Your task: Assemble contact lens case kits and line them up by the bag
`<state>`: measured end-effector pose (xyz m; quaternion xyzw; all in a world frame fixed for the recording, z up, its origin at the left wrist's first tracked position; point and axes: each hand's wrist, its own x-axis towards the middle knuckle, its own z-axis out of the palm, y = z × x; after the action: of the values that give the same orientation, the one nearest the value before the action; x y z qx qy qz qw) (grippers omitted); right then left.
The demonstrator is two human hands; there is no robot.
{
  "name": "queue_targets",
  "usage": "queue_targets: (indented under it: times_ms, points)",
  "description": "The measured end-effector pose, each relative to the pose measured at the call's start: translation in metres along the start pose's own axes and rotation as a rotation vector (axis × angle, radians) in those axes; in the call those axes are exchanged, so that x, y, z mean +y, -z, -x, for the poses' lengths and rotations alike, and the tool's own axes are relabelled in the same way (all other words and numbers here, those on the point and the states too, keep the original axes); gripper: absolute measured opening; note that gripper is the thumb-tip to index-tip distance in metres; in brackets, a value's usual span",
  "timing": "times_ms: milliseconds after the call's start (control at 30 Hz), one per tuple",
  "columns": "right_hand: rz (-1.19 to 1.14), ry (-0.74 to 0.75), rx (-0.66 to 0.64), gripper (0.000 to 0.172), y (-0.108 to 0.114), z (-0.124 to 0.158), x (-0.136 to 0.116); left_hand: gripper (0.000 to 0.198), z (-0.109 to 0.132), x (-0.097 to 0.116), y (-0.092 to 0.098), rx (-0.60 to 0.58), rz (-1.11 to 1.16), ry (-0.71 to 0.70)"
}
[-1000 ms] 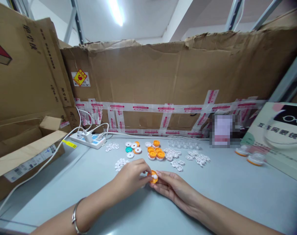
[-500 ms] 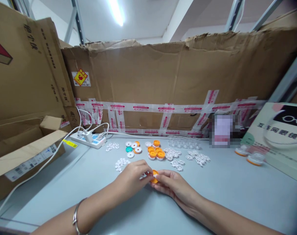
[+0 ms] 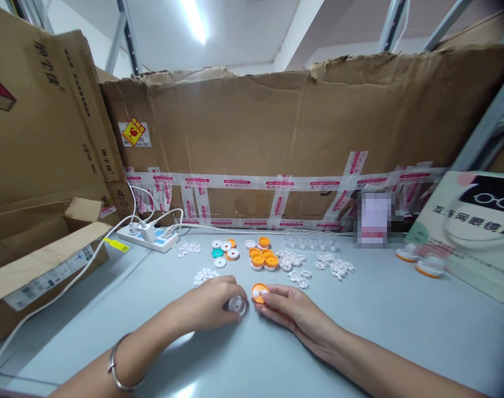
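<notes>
A: Start with the big things.

B: A taped cardboard wall [image 3: 276, 138] closes the far side at twelve o'clock. In front of it lies the grey table [image 3: 380, 342]. There's an open carton [image 3: 40, 265] at nine o'clock and a pale green box [image 3: 467, 232] at two.

A: And closer in?

B: A power strip [image 3: 147, 239] sits at ten o'clock from the hands. At twelve o'clock is a cluster of orange caps [image 3: 263, 258], with loose white discs [image 3: 204, 276] at eleven and lacy white pieces [image 3: 333, 266] at one.

A: What about the hands?

B: Half a second ago both were bunched over one orange piece. Now they have drawn apart. The left hand [image 3: 206, 304] has its fingers curled around a clear round piece [image 3: 237, 304] and holds it down on the table. The right hand [image 3: 293, 309] pinches the orange cap [image 3: 259, 291] by its rim between thumb and fingertips. The cap is just off the table, at three o'clock from the clear piece and close beside it.

A: What does that tell you?

B: The cap faces up with a white disc sitting inside. I'd judge the disc is now seated. Each hand now holds a separate part.
</notes>
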<state>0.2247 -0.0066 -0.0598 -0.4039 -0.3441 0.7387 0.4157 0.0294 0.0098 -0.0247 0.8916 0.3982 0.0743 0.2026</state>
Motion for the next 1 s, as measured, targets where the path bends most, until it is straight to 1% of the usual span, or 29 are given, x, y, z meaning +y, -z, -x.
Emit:
queue_targets:
  times_ms: [67,100,200,300,333,400,500,733,900,1000]
  points:
    - [-0.001,-0.001,0.011,0.028,0.001,-0.001,0.001,0.026,-0.002,-0.002,0.004,0.037,0.05,0.033]
    - [0.001,-0.005,0.021,0.031,0.002,-0.002,0.002,0.028,-0.002,-0.004,0.006,0.054,0.114,0.052]
    - [0.033,0.004,0.05,0.046,0.005,-0.002,0.003,0.03,-0.006,-0.008,0.013,0.061,0.447,0.086]
    - [0.092,0.054,0.055,0.068,0.005,-0.002,0.003,0.032,-0.01,-0.013,0.012,0.034,0.756,0.047]
    - [0.109,0.07,0.052,0.071,0.005,-0.002,0.003,0.032,-0.011,-0.014,0.01,0.032,0.816,0.026]
    - [0.128,0.095,0.052,0.068,0.006,-0.002,0.003,0.032,-0.014,-0.015,0.007,0.035,0.894,-0.004]
    - [0.15,0.122,0.067,0.061,0.008,-0.002,0.003,0.033,-0.016,-0.012,0.004,0.038,0.949,-0.022]
    - [0.369,0.161,0.076,0.057,0.003,0.003,-0.003,0.036,-0.018,-0.007,-0.001,0.065,0.971,-0.036]
    - [0.419,0.195,0.071,0.053,0.003,0.003,-0.004,0.032,-0.019,-0.009,-0.007,0.099,0.911,-0.053]
    - [0.423,0.219,0.054,0.052,0.005,0.002,-0.001,0.029,-0.017,-0.006,-0.008,0.122,0.805,-0.068]
